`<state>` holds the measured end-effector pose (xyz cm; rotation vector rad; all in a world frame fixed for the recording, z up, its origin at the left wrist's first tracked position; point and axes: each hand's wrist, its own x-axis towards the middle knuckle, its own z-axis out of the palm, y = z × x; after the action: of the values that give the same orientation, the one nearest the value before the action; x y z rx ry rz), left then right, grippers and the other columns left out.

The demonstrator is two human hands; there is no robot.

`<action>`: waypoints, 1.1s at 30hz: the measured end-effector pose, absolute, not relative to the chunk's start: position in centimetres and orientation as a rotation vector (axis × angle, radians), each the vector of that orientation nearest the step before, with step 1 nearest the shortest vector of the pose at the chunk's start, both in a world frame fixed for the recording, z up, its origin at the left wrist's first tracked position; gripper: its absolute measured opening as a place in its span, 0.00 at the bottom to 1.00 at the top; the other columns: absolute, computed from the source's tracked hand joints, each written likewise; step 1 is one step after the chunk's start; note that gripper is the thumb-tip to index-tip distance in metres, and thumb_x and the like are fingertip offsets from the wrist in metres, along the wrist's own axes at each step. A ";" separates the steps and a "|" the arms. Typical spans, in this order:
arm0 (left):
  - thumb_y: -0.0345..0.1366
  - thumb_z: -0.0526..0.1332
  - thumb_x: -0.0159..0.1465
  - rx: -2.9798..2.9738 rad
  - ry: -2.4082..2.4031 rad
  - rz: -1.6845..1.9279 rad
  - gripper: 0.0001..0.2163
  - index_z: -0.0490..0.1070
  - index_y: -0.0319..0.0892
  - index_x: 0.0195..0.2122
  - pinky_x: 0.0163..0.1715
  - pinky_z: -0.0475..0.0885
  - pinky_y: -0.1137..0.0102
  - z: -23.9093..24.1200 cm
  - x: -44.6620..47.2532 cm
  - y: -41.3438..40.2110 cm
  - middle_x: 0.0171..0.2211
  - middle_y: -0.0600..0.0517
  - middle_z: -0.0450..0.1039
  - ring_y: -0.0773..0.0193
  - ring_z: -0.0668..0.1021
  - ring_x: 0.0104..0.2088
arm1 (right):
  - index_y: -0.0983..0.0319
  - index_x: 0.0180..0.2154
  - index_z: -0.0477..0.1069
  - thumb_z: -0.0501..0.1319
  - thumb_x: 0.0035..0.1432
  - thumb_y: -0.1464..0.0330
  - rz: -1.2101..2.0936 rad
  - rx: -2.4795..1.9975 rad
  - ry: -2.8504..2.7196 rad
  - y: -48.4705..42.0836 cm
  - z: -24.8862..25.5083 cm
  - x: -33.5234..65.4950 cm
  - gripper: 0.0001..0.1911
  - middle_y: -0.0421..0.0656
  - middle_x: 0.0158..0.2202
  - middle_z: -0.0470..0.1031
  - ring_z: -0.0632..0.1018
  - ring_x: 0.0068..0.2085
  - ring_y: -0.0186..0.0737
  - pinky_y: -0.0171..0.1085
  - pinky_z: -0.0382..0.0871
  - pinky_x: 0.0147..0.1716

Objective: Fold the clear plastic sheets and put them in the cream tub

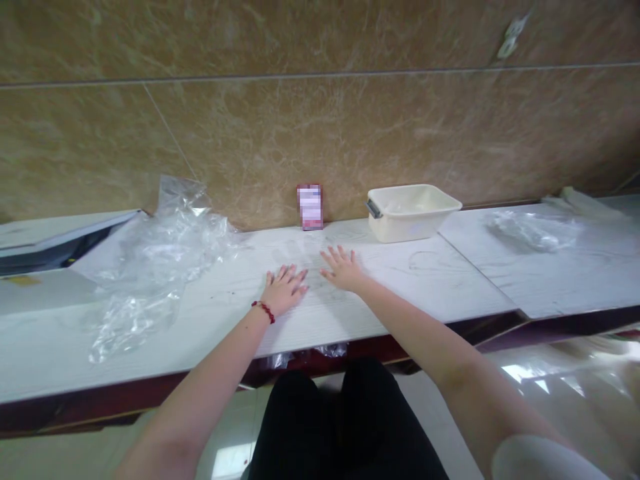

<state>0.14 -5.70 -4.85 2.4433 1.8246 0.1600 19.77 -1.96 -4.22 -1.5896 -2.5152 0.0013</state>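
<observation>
My left hand (284,289) lies flat on the white wood-grain tabletop (320,307), fingers spread, with a red bead bracelet (263,311) at the wrist. To its right, my right hand (343,269) also rests palm down with the fingers apart. Neither holds anything. Beyond the hands, a small phone-like card or device (311,207) leans upright against the wall, its face blurred out. A cream plastic bin (411,223) with a grey side handle stands behind and to the right of my right hand; no contents show in it.
Crumpled clear plastic bags (165,257) spread over the left side, beside a white box (45,293) with a dark strip. More clear plastic (537,230) lies at the far right. A brown marbled wall (280,147) bounds the back. Plastic pokes out below the front edge.
</observation>
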 end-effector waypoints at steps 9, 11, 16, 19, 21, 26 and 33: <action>0.53 0.45 0.56 2.405 1.884 0.307 0.26 0.47 0.55 0.56 0.49 0.36 0.45 -4.7 -1.2 -9.3 0.59 0.52 0.42 0.48 0.44 0.58 | 0.54 0.58 0.38 0.37 0.54 0.49 0.054 -1.597 -2.546 -7.6 -3.6 22.3 0.32 0.41 0.60 0.36 0.39 0.59 0.50 0.58 0.34 0.50; 0.53 0.44 0.56 2.413 1.862 0.240 0.25 0.48 0.56 0.55 0.48 0.34 0.44 -4.8 -1.2 -10.2 0.59 0.52 0.44 0.48 0.45 0.58 | 0.53 0.58 0.40 0.37 0.54 0.49 0.061 -1.572 -2.606 -8.6 -3.8 22.8 0.32 0.42 0.60 0.38 0.40 0.59 0.50 0.58 0.33 0.50; 0.55 0.44 0.55 2.366 1.962 0.284 0.28 0.45 0.56 0.56 0.49 0.36 0.45 -4.9 -2.1 -11.7 0.59 0.51 0.41 0.48 0.44 0.58 | 0.52 0.57 0.40 0.36 0.52 0.47 0.093 -1.595 -2.581 -10.1 -4.2 23.6 0.33 0.41 0.60 0.38 0.41 0.59 0.50 0.59 0.34 0.50; 0.55 0.46 0.54 2.346 1.975 0.307 0.28 0.47 0.57 0.56 0.48 0.36 0.44 -5.0 -2.8 -12.5 0.59 0.51 0.43 0.47 0.45 0.58 | 0.51 0.57 0.41 0.37 0.52 0.47 0.112 -1.588 -2.600 -10.7 -3.9 24.1 0.33 0.41 0.60 0.39 0.41 0.59 0.50 0.59 0.34 0.50; 0.55 0.45 0.55 2.335 2.011 0.350 0.28 0.47 0.56 0.56 0.49 0.37 0.44 -5.1 -3.0 -12.9 0.59 0.50 0.42 0.47 0.45 0.58 | 0.52 0.58 0.39 0.36 0.53 0.47 0.097 -1.610 -2.559 -11.0 -3.8 24.3 0.33 0.41 0.60 0.38 0.41 0.59 0.50 0.59 0.34 0.50; 0.56 0.40 0.55 2.331 2.039 0.222 0.27 0.45 0.57 0.56 0.49 0.37 0.44 -5.0 -2.4 -13.0 0.59 0.52 0.41 0.48 0.44 0.58 | 0.51 0.57 0.42 0.36 0.53 0.47 0.104 -1.647 -2.600 -11.4 -4.1 24.2 0.32 0.41 0.60 0.40 0.42 0.58 0.50 0.59 0.33 0.49; 0.56 0.38 0.56 2.322 2.157 0.154 0.27 0.41 0.57 0.57 0.49 0.39 0.45 -4.3 -1.8 -13.3 0.60 0.54 0.35 0.48 0.40 0.58 | 0.50 0.57 0.37 0.35 0.52 0.47 -0.010 -1.678 -2.498 -11.5 -4.5 23.9 0.33 0.40 0.60 0.37 0.40 0.59 0.50 0.60 0.35 0.49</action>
<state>-1.84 -13.35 -4.33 2.3221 2.1570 0.1544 23.87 -11.49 -4.53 -1.6781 -2.4981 -0.0096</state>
